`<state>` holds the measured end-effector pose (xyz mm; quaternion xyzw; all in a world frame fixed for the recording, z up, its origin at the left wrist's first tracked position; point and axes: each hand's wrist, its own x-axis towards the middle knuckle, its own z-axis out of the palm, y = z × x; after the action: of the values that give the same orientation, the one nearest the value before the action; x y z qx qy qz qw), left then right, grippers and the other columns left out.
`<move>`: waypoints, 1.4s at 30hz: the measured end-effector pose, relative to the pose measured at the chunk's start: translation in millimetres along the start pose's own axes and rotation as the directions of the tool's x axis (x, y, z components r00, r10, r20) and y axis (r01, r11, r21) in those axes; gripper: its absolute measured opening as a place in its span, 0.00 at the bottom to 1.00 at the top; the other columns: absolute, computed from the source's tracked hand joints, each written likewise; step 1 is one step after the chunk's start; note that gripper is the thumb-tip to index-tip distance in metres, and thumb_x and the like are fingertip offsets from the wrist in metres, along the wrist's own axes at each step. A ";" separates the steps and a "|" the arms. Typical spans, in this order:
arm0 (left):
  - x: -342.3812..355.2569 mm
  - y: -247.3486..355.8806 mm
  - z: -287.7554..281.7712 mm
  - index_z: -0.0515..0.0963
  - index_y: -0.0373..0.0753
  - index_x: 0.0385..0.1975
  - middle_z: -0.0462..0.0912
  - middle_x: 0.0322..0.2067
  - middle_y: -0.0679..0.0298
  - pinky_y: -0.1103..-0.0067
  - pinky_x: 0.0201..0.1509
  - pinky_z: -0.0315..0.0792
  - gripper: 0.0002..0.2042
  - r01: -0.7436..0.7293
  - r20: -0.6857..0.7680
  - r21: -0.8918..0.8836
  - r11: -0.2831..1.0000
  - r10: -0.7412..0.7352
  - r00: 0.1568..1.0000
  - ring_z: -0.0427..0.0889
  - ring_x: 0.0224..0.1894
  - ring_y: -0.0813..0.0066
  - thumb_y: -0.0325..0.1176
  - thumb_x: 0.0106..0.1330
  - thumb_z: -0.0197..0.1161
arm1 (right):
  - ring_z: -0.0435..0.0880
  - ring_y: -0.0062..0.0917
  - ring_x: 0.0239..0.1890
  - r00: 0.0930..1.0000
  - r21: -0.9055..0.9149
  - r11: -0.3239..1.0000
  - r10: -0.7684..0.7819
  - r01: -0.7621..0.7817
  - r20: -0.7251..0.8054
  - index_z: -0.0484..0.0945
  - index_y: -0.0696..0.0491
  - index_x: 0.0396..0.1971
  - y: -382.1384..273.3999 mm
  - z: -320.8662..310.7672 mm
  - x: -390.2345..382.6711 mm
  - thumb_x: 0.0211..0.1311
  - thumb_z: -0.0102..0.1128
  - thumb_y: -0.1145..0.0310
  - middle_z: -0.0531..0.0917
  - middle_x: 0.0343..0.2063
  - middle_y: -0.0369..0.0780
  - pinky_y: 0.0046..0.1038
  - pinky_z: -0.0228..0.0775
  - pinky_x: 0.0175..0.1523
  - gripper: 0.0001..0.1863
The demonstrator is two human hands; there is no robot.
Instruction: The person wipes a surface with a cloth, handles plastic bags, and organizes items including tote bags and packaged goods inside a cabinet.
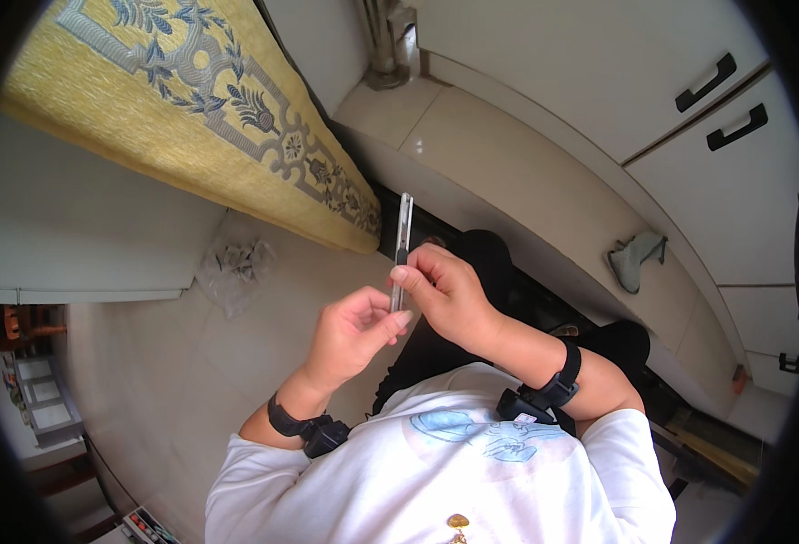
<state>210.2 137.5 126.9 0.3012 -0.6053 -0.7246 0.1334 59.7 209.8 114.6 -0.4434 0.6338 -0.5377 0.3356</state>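
Note:
A slim silver utility knife [405,220] with a black slider part stands nearly upright between my hands, its far end pointing away from me. My right hand [454,295] is closed around its middle, the thumb lying over it just below the black part. At the near end, my left hand [356,334] pinches the knife between thumb and fingers. I cannot tell whether any blade is out. Both hands are in front of my chest, above my bent legs in black trousers [485,258].
A yellow patterned curtain [227,118] hangs at the upper left. Beneath it a crumpled clear plastic bag [236,266] lies on the tiled floor [209,372]. Right of me, a grey shoe [636,260] sits on a raised tiled step before white cabinets [590,63] with black handles.

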 end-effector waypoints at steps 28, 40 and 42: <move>-0.5 -7.5 3.1 0.75 0.34 0.26 0.78 0.19 0.67 0.86 0.29 0.69 0.05 -0.099 0.035 0.206 0.974 0.094 0.995 0.75 0.24 0.85 0.27 0.57 0.63 | 0.68 0.34 0.21 0.946 -0.043 0.989 -0.145 0.139 -0.289 0.69 0.58 0.21 -3.3 -5.0 5.0 0.59 0.53 0.68 0.68 0.20 0.43 0.30 0.61 0.27 0.11; -0.1 -8.7 8.3 0.74 0.33 0.29 0.78 0.23 0.67 0.87 0.28 0.70 0.05 0.015 0.090 0.043 0.999 -0.019 0.996 0.74 0.24 0.85 0.27 0.60 0.61 | 0.71 0.22 0.32 0.990 0.550 0.824 0.140 -0.136 0.035 0.78 0.56 0.33 -0.3 -16.1 8.9 0.69 0.35 0.52 0.78 0.32 0.36 0.23 0.62 0.43 0.25; 0.0 -10.6 9.6 0.74 0.33 0.29 0.78 0.23 0.67 0.88 0.28 0.70 0.04 0.036 0.086 0.013 0.999 -0.037 0.996 0.75 0.24 0.85 0.27 0.59 0.61 | 0.73 0.22 0.36 0.977 0.500 0.840 0.174 -0.212 0.124 0.78 0.56 0.37 0.3 -23.7 11.7 0.69 0.27 0.45 0.79 0.37 0.37 0.23 0.62 0.46 0.33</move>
<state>206.3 147.6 117.6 0.2813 -0.6091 -0.7358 0.0922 33.8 208.1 119.6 -0.2921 0.4976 -0.6329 0.5163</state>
